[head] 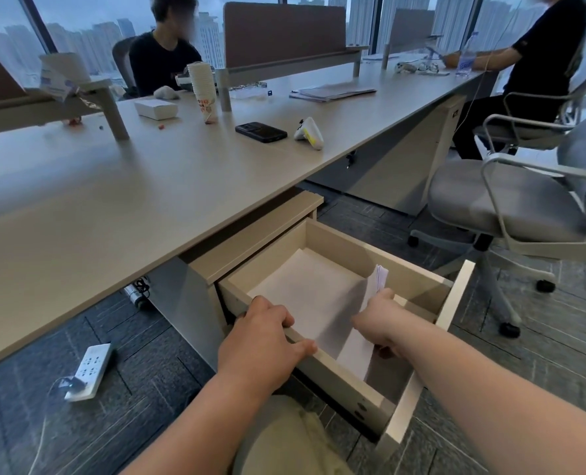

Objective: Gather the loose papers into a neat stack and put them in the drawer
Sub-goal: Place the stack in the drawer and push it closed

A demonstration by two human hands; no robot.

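At six o'clock the drawer (332,371) wall is being gripped by the left hand (264,341), while just beyond, at five o'clock, the thin, limp, probably light papers (319,299) inside are being pinched along their right edge, the likeliest hold, by the right hand (380,320).

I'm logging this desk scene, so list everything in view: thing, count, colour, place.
papers: one stack, white, inside the drawer, right edge lifted
drawer: one, beige, pulled open under the desk
desk: one, beige, long
phone: one, black, on desk
controller: one, white, beside phone
paper cups: one stack, white, on desk
box: one, white, on desk
power strip: one, white, on floor
office chair: one nearby, grey, right
seated people: two, dark shirts, far side
left hand: grips drawer's side wall
right hand: holds the papers' edge
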